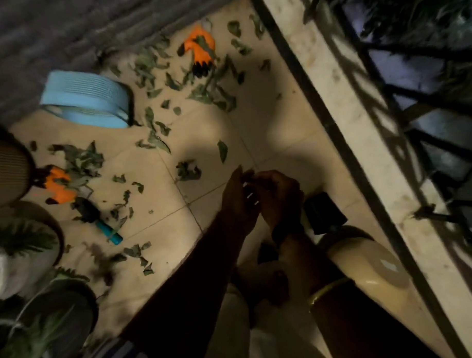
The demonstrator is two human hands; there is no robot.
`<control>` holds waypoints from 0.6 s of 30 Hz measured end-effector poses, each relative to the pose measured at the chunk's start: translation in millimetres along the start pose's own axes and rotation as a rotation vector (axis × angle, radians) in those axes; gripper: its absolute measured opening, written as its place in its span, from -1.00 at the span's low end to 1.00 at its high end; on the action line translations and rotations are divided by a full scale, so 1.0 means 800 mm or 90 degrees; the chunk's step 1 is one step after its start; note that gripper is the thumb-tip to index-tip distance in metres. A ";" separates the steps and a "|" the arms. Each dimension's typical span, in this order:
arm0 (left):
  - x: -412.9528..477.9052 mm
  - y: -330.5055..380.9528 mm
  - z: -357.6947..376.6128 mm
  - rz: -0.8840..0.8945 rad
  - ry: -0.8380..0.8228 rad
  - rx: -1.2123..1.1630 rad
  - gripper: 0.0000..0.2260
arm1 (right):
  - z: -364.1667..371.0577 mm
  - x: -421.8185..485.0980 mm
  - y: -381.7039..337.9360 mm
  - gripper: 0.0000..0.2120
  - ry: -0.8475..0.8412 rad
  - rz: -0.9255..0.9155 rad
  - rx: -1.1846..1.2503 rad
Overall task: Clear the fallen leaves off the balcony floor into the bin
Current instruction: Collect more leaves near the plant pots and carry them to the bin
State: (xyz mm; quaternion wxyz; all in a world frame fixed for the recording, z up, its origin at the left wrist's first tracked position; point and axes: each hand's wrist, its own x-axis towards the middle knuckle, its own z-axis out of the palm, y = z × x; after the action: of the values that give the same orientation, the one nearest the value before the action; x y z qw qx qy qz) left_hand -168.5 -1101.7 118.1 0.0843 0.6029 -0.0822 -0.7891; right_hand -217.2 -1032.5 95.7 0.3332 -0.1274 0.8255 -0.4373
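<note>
Above leaf-strewn floor (204, 212), left hand (237, 203) meets right hand (279, 196); grips unclear; no writing legible.

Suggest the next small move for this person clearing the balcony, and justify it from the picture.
Probably reach forward for the nearest leaf. Both hands are together above bare tile, seemingly holding no leaves, while leaves lie scattered toward the blue bin.

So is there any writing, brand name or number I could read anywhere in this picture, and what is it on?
None: no readable text anywhere.
Blue bin: only ridges, no label visible.
Orange gloves: no print visible.
Trowel: no marking can be made out.
The picture is dim and blurred, so any small print would be lost.
</note>
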 end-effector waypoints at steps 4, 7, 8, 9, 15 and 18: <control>-0.070 0.062 0.041 0.014 -0.013 0.055 -0.72 | -0.017 -0.014 -0.088 -0.88 0.086 -0.226 -0.242; -0.091 0.108 0.063 0.048 0.003 0.089 -0.73 | -0.016 0.006 -0.134 -0.90 0.089 -0.254 -0.213; -0.095 0.123 0.068 0.058 0.006 0.087 -0.72 | -0.016 0.013 -0.150 -0.92 0.077 -0.252 -0.172; -0.098 0.141 0.074 0.063 0.002 0.089 -0.72 | -0.017 0.021 -0.166 -0.93 0.076 -0.245 -0.135; -0.086 0.238 0.108 0.077 0.036 0.035 -0.77 | -0.015 0.100 -0.236 -0.86 0.099 -0.137 -0.060; -0.080 0.270 0.125 0.074 0.038 0.048 -0.78 | -0.018 0.143 -0.247 -0.84 0.110 -0.048 -0.058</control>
State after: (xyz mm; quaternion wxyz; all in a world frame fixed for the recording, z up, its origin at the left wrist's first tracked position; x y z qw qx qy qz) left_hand -241.3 -1294.1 254.2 0.1098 0.6232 -0.1439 -0.7608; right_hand -328.3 -1196.1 210.6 0.2376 -0.1353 0.8648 -0.4212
